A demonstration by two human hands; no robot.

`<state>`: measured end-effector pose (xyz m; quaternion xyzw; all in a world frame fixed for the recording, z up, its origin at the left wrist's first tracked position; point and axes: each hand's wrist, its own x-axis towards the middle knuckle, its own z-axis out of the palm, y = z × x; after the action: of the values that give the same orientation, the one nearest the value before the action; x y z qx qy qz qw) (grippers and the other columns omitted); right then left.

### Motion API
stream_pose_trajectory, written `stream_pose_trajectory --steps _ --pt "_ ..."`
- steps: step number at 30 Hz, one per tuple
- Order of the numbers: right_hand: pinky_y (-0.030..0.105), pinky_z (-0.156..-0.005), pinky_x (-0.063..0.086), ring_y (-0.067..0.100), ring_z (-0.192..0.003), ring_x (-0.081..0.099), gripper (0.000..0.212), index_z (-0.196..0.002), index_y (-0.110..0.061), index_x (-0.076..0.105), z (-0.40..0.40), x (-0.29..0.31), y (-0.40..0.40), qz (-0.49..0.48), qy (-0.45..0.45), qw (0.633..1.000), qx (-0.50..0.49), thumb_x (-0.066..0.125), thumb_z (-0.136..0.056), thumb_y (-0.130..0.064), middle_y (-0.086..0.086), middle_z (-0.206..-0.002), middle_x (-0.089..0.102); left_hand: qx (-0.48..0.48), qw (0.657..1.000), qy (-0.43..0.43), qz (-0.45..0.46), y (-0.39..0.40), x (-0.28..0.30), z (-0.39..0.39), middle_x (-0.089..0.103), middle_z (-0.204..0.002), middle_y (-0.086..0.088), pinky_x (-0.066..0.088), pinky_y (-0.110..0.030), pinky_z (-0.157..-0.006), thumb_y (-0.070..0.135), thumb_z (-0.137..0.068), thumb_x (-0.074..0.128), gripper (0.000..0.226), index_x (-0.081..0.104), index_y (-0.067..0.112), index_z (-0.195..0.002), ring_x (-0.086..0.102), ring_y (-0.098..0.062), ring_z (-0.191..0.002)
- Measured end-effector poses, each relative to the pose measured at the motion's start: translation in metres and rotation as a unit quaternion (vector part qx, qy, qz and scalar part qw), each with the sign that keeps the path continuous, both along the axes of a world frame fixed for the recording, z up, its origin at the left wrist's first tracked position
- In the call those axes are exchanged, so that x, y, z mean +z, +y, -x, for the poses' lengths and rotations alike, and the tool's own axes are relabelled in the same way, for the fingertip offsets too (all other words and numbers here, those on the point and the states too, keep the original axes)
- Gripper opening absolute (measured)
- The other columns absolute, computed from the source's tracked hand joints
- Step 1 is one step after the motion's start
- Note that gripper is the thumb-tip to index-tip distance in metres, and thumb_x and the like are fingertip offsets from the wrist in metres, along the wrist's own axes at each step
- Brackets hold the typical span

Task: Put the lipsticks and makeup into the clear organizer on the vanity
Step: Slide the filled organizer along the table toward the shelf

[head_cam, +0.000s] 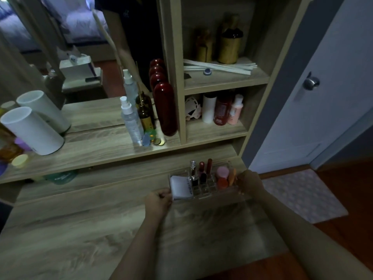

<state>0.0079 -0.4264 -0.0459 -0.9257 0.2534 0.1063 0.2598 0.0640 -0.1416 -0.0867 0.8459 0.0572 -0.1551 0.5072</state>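
The clear organizer is sitting on the table directly between the hands, its long axis running left to right, so each end is meeting one hand. Left hand is gripping the near-left corner, fingers curled against the wall beside a white compact lying in the left compartment. Right hand is closing on the right end; fingertips hidden, grip looks firm but exact contact not resolvable. Both hands equally near.

Contents: lipsticks standing upright in the middle slots, a small glass bottle among them, pink and orange sponges filling the right compartment. Walls transparent, edges faint in the dim light.

Judgement: organizer appears loaded; the hands seem to be positioning it. Behind the hands, a shelf is carrying bottles.
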Motion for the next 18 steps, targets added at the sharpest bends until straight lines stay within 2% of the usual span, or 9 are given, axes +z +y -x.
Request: stream_pose_trajectory --steps 3,6,8,12,14,18 --pt "0.027 -0.095 0.048 0.024 -0.106 0.066 0.024 -0.108 0.001 0.065 0.000 0.001 -0.011 0.017 0.004 1.000 0.013 0.049 -0.097 -0.015 0.017 -0.111 0.069 0.001 1.000 -0.001 0.008 -0.012 0.002 0.003 0.073 -0.077 -0.015 0.054 -0.035 -0.072 -0.005 -0.080 0.063 0.015 0.077 -0.001 -0.085 0.063 -0.018 -0.071" --pt "0.026 -0.092 0.049 0.023 -0.100 0.068 0.024 -0.103 0.000 0.066 0.002 0.000 -0.017 0.038 -0.002 0.999 0.022 0.051 -0.096 -0.016 0.015 -0.105 0.072 -0.005 0.999 0.012 0.036 -0.018 0.000 0.006 0.072 -0.077 -0.020 0.045 -0.029 -0.067 -0.008 -0.080 0.061 0.016 0.076 -0.004 -0.083 0.058 -0.016 -0.071" --pt "0.025 -0.090 0.050 0.022 -0.097 0.070 0.022 -0.102 0.000 0.066 0.002 -0.003 -0.022 0.043 -0.006 0.999 0.031 0.052 -0.096 -0.016 0.015 -0.102 0.073 -0.003 0.999 0.012 0.033 -0.021 -0.002 0.006 0.073 -0.082 -0.026 0.043 -0.028 -0.068 -0.007 -0.081 0.060 0.015 0.075 -0.007 -0.084 0.057 -0.016 -0.072" --pt "0.024 -0.089 0.049 0.022 -0.098 0.069 0.022 -0.104 -0.001 0.065 0.003 -0.007 -0.027 0.044 -0.007 0.998 0.035 0.052 -0.096 -0.017 0.014 -0.104 0.072 0.012 0.999 0.015 0.030 -0.026 -0.004 0.006 0.075 -0.089 -0.024 0.047 -0.032 -0.070 -0.005 -0.084 0.060 0.018 0.075 -0.004 -0.093 0.060 -0.017 -0.074" --pt "0.020 -0.083 0.046 0.020 -0.097 0.069 0.022 -0.103 -0.002 0.066 0.004 -0.009 -0.026 0.042 -0.009 0.999 0.033 0.053 -0.096 -0.019 0.013 -0.103 0.072 0.016 0.999 0.019 0.030 -0.026 -0.005 0.006 0.075 -0.088 -0.023 0.050 -0.034 -0.070 -0.004 -0.084 0.060 0.018 0.076 -0.003 -0.092 0.062 -0.019 -0.074" --pt "0.016 -0.075 0.039 0.018 -0.094 0.068 0.021 -0.103 -0.002 0.064 0.004 -0.013 -0.026 0.027 -0.010 0.999 0.015 0.053 -0.095 -0.018 0.013 -0.103 0.071 0.017 0.999 0.016 0.027 -0.027 -0.003 0.005 0.074 -0.082 -0.017 0.046 -0.029 -0.067 -0.005 -0.083 0.061 0.018 0.077 0.003 -0.085 0.060 -0.017 -0.071"
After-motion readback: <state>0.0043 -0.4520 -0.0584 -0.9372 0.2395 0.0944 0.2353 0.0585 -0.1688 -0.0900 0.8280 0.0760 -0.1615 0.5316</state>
